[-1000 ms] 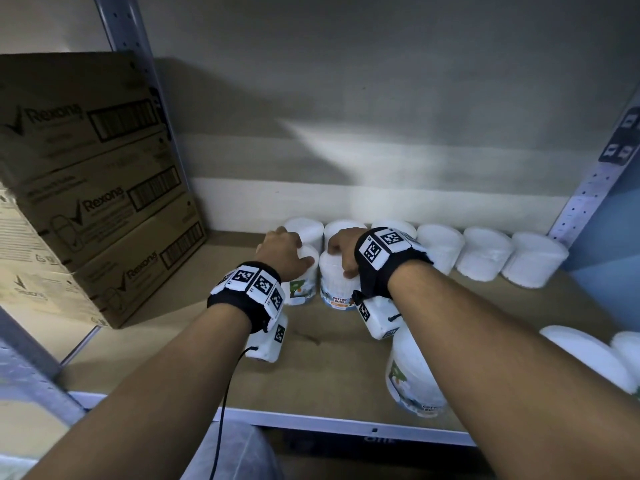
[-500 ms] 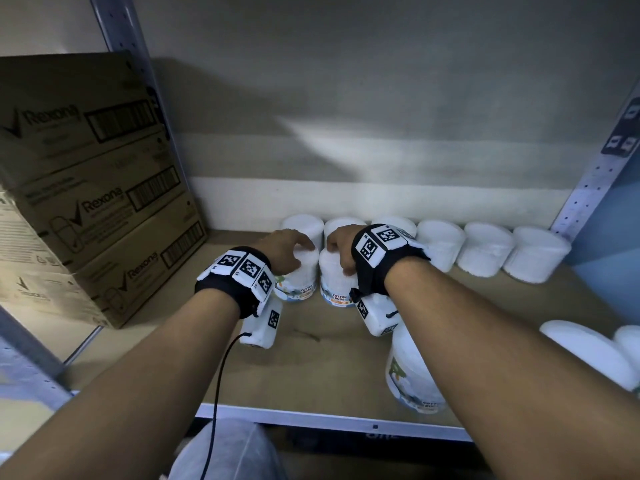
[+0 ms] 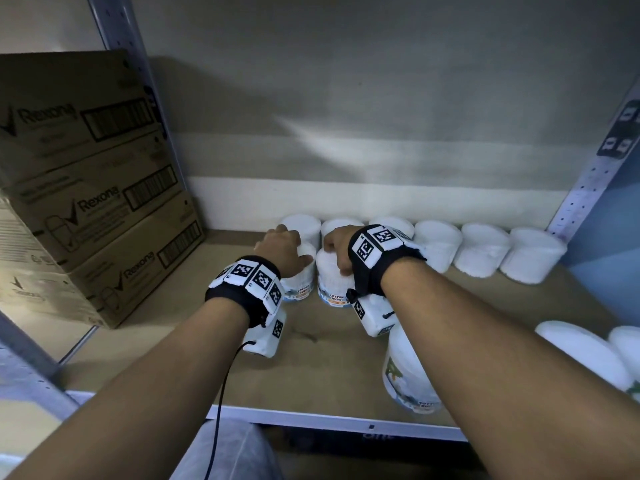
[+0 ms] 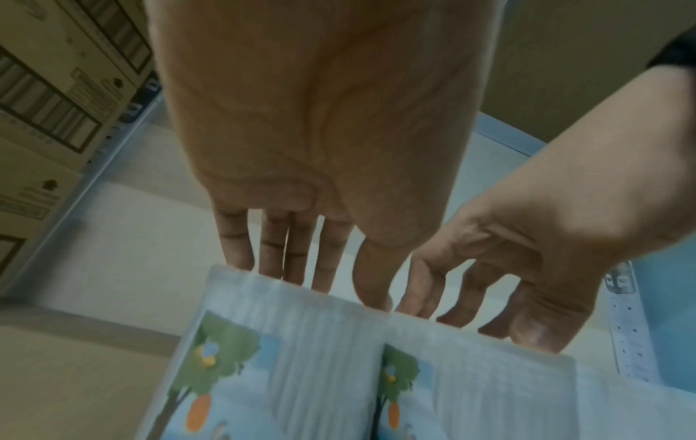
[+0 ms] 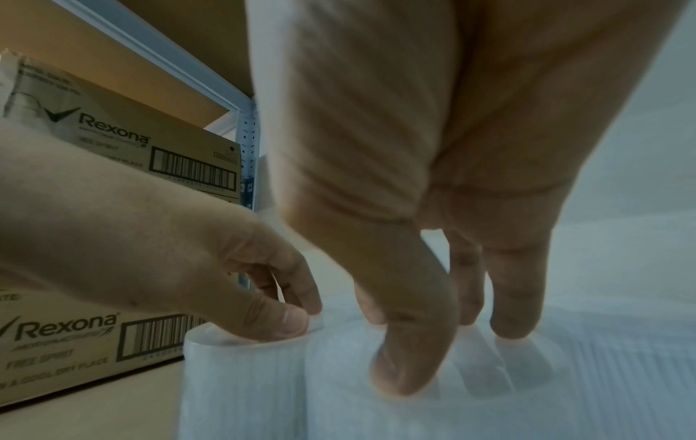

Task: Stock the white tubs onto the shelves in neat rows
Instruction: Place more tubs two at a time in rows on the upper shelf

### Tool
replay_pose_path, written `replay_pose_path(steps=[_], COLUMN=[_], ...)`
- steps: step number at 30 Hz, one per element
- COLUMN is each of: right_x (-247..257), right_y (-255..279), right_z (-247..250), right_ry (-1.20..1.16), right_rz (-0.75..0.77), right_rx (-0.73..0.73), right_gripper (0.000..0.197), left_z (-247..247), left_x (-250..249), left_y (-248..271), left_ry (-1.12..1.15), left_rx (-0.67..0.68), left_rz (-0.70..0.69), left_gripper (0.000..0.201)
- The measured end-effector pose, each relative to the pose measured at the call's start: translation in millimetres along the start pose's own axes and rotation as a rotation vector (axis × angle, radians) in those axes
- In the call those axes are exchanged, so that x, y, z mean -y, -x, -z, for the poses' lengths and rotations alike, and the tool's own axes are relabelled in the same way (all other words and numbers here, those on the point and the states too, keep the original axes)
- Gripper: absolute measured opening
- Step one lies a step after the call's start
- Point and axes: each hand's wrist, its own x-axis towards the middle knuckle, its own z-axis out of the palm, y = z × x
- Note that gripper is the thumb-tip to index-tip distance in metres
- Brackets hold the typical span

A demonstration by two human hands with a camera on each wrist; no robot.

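Note:
Two white cotton-bud tubs stand side by side in front of the back row. My left hand (image 3: pixel 284 251) grips the top of the left tub (image 3: pixel 300 287), thumb on its lid rim and fingers over the far side. My right hand (image 3: pixel 337 249) grips the right tub (image 3: pixel 331 289) from above, thumb on the front. In the left wrist view my left hand (image 4: pixel 327 285) reaches over the left tub (image 4: pixel 286 357), beside the right tub (image 4: pixel 478 387). In the right wrist view my right hand (image 5: pixel 459 345) clasps the right tub (image 5: pixel 452 410).
A row of several white tubs (image 3: pixel 483 247) lines the back of the shelf (image 3: pixel 329 358). Another tub (image 3: pixel 408 375) stands near the front edge under my right forearm, and more tubs (image 3: pixel 581 351) at the right. Stacked Rexona cartons (image 3: pixel 86 202) fill the left end.
Both hands have stayed on the two front tubs. My left wrist has shifted slightly left and back, and my left fingers now lie further over the tub's top.

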Motion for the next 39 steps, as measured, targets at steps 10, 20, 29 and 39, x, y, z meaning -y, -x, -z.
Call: replay_pose_path(steps=[10, 20, 29, 39], right_x=[2.4, -3.0, 2.4, 29.9], right_y=[-1.8, -20.1, -8.7, 38.9], right_z=[-0.2, -6.1, -2.1, 0.8], right_ry=[0.03, 0.024, 0.065, 0.192], right_rz=[-0.007, -0.007, -0.021, -0.068], right_rx=[0.006, 0.016, 0.039, 0.073], right_gripper=[0.053, 0.073, 0.075, 0.067], left_z=[7.9, 13.0, 13.4, 23.9], left_x=[7.1, 14.2, 17.6, 21.1], left_y=[0.6, -1.7, -0.8, 38.6], left_ry=[0.077, 0.099, 0.08, 0.043], left_rx=[0.072, 0.124, 0.133, 0.145], left_rz=[-0.07, -0.149, -0.165, -0.194], left_gripper=[0.049, 0.049, 0.049, 0.048])
